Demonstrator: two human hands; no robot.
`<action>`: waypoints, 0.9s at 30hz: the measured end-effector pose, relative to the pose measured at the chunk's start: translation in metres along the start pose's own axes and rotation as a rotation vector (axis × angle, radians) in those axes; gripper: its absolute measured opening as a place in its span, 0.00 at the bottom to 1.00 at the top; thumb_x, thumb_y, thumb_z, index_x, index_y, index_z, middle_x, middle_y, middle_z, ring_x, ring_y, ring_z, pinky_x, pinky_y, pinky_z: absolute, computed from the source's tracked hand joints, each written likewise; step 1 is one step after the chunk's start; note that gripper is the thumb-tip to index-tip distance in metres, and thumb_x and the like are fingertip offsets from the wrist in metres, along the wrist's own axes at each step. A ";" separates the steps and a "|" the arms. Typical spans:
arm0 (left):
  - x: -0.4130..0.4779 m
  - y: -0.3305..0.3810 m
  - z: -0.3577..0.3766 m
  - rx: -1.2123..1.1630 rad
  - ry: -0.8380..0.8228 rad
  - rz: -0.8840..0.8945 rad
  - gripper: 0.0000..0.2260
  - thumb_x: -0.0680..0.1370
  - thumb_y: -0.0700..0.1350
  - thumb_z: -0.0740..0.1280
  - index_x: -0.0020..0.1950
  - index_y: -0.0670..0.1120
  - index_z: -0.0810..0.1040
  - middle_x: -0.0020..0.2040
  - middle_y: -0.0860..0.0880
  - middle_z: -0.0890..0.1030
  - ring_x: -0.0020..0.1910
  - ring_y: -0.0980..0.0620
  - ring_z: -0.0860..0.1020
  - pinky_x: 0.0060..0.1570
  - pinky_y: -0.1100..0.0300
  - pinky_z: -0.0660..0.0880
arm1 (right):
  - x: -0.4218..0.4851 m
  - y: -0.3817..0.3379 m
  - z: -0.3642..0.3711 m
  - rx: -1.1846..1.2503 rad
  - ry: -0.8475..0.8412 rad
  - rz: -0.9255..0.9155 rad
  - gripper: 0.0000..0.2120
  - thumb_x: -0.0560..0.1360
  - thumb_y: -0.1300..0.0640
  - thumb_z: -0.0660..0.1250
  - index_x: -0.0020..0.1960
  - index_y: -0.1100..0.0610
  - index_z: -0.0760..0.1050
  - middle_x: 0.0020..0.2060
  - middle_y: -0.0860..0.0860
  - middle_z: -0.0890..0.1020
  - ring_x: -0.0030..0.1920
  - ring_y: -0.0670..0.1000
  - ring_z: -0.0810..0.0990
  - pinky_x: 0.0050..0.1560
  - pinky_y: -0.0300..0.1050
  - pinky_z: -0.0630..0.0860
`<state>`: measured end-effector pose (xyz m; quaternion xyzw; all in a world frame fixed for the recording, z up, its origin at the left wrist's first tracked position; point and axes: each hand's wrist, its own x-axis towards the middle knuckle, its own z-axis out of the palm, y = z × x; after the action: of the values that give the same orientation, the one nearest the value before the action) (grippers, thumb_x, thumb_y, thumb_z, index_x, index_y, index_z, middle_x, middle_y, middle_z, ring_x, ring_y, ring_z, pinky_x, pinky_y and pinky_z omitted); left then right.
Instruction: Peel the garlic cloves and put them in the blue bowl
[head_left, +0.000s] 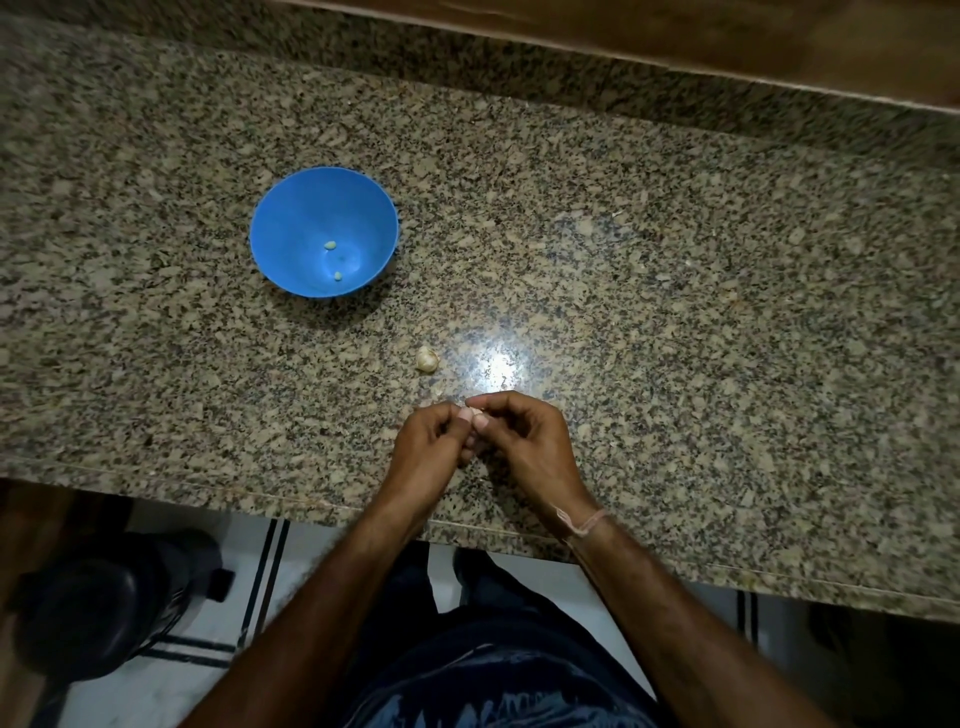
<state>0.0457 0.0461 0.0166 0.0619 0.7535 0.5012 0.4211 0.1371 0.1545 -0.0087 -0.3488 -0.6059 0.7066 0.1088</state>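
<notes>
- at the nearest edge, a dark round object (78, 613) is seen on the white floor (171, 691), lower than the front edge of the worktop (701, 338).
- a thin thread band (582, 522) is worn on the right wrist.
- the left hand (428, 447) and the right hand (530, 441) are held together, touching, over the front part of the speckled stone worktop.
- a small garlic clove (475, 414) is pinched between the two hands; the fingers (501, 402) of both hands are curled around it, and most of it is hidden by the fingertips.
- just beyond the hands, an unpeeled garlic piece (427, 359) is lying on the worktop, not touched by them, beside a bright reflection of light.
- farther away and to the left, the blue bowl (311, 208) is standing upright on the worktop, well apart from the hands.
- two peeled cloves (330, 245) are lying at the bottom of the bowl, apart from each other.
- at the far side, the worktop is closed by a brown wooden ledge (675, 31).
</notes>
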 end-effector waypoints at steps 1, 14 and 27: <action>-0.001 -0.001 0.001 0.001 0.023 0.013 0.12 0.85 0.47 0.64 0.49 0.42 0.84 0.38 0.50 0.83 0.38 0.56 0.79 0.35 0.67 0.74 | -0.001 0.000 0.000 0.003 0.001 -0.001 0.07 0.79 0.65 0.73 0.57 0.61 0.85 0.50 0.56 0.88 0.53 0.57 0.87 0.56 0.54 0.84; -0.002 0.000 -0.001 -0.092 0.036 -0.020 0.08 0.82 0.44 0.70 0.50 0.40 0.85 0.42 0.45 0.87 0.40 0.53 0.86 0.39 0.65 0.80 | -0.011 -0.006 -0.008 -0.106 0.007 -0.109 0.07 0.74 0.65 0.77 0.52 0.60 0.84 0.43 0.51 0.86 0.45 0.51 0.85 0.47 0.40 0.82; 0.000 -0.010 0.002 -0.284 -0.032 -0.142 0.07 0.81 0.44 0.71 0.49 0.41 0.85 0.38 0.48 0.85 0.40 0.53 0.78 0.37 0.59 0.71 | -0.019 -0.007 -0.010 -0.116 0.029 -0.135 0.07 0.74 0.66 0.77 0.50 0.60 0.82 0.43 0.54 0.85 0.44 0.51 0.84 0.46 0.38 0.80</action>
<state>0.0498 0.0426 0.0086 -0.0437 0.6706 0.5706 0.4720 0.1551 0.1527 0.0044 -0.3232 -0.6661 0.6564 0.1447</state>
